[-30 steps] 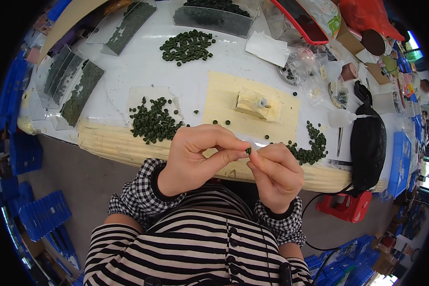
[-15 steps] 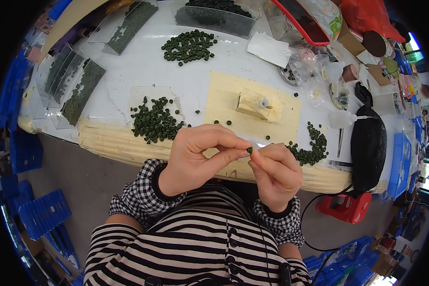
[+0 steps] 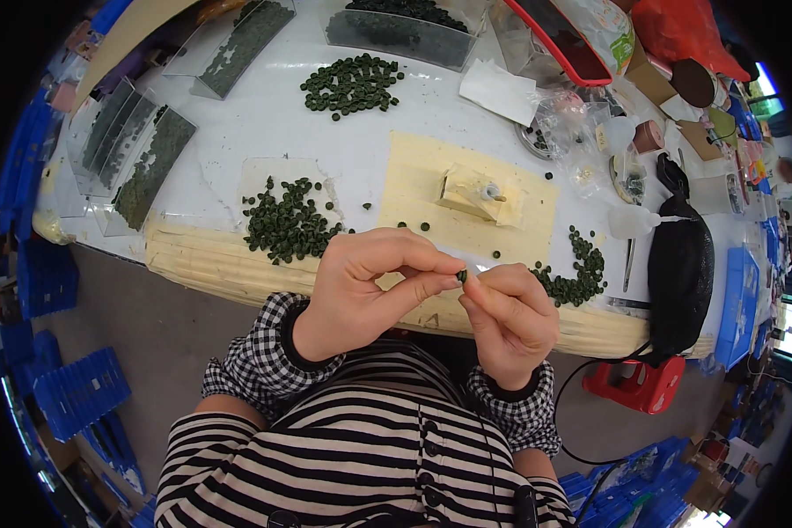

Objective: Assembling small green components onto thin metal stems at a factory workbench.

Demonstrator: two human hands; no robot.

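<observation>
Between my two hands, over the table's front edge, is a small round dark green piece. The thumb and forefinger of my left hand pinch it from the left. My right hand is closed too, its thumb and fingertips pressed together against the piece's right side. The fingertips partly cover the piece, so its exact kind cannot be made out. A pile of similar green pieces lies left of my left hand, and a smaller group sits beyond my right hand.
A tape-wrapped block with a small upright post stands on a yellow sheet. Farther back lie another green pile and clear bins. To the right are tweezers, a black bag and a red-edged phone.
</observation>
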